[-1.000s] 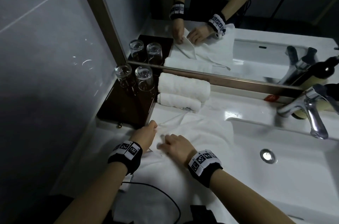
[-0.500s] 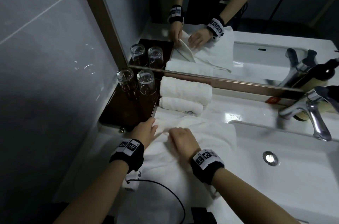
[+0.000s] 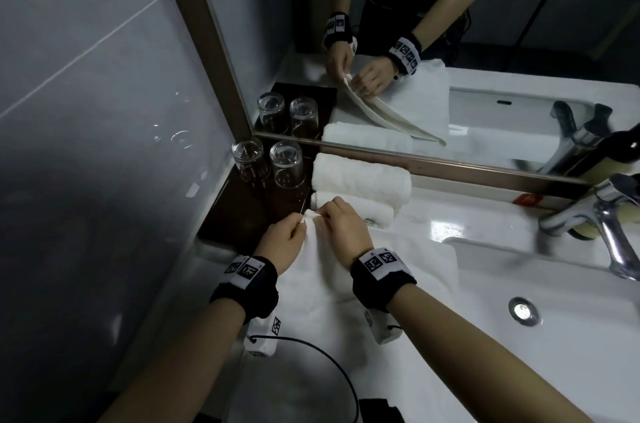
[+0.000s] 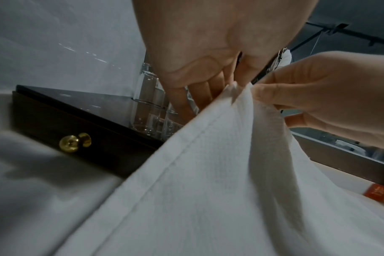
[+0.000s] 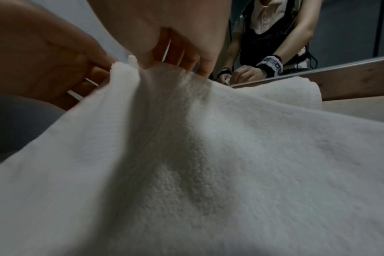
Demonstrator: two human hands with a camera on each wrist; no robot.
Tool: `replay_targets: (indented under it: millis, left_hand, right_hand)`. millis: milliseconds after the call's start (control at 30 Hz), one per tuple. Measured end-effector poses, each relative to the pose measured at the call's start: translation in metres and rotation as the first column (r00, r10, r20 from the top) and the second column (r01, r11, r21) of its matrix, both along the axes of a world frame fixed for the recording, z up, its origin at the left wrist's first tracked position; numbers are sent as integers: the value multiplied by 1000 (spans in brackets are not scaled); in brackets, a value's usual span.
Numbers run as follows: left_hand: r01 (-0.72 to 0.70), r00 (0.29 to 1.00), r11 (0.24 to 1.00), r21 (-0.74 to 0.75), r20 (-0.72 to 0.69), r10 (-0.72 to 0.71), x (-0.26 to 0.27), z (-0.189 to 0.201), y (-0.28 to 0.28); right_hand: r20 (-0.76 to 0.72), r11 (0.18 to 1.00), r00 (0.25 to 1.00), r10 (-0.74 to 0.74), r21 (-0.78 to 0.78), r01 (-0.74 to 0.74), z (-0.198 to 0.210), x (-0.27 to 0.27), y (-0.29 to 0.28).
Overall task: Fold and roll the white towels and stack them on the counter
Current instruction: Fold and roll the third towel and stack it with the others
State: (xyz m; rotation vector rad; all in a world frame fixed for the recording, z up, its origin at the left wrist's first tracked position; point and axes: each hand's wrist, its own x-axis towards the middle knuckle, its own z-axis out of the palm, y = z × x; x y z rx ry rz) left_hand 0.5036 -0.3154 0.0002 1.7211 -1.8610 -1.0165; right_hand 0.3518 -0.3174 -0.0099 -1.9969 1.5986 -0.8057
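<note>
A loose white towel [image 3: 391,270] lies on the white counter [image 3: 485,215] left of the basin, its far corner lifted. My left hand [image 3: 282,242] and right hand [image 3: 341,227] both pinch that raised corner [image 3: 309,214], side by side. In the left wrist view the towel [image 4: 208,181] rises to a peak pinched between the fingers [image 4: 272,93] of both hands. The right wrist view shows the towel [image 5: 208,155] tented up under my hand. Two rolled white towels [image 3: 360,177] are stacked against the mirror just beyond my hands.
A dark wooden tray [image 3: 242,211] with a brass knob [image 4: 71,142] holds two upturned glasses [image 3: 266,161] at the left. A basin [image 3: 554,301] with a chrome tap [image 3: 609,225] lies to the right. A mirror [image 3: 415,42] backs the counter; a tiled wall stands left.
Both hands moved from the flat towel toward the mirror and came together; they lifted the towel's far corner off the counter, pinched between them.
</note>
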Motion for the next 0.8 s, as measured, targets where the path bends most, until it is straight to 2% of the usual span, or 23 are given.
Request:
replay_targets:
  millis: [167,300,367,467,600,667,800]
  left_hand:
    - [-2,995,998,58,-98,8,-3,4,-3]
    - [42,999,999,4,27,-42,-6,2,-12]
    - [59,994,998,-24,96,-56,-4,2,-18]
    - [38,989,998,-42,143,-32,4,4,-26]
    - [-26,987,1000,-9,157,28,14,4,-35]
    - [-62,980,998,-1,189,61,17,2,-39]
    - [-98,959,995,8,266,93,18,-2,-45]
  right_hand:
    - [35,999,999,-38,-3,38,-5,-5,1]
    - [112,998,993,-35,51,30,-3,-13,4]
    - [103,994,994,-20,106,9,-2,-22,6]
    - [-141,992,990,-26,116,42,-9,-49,8]
    - [-494,973,864,-94,139,186,-24,-109,14]
    - [-560,955,817,-138,142,259,-31,-142,21]
    - [-567,892,782,-260,169,419,-41,-195,39]
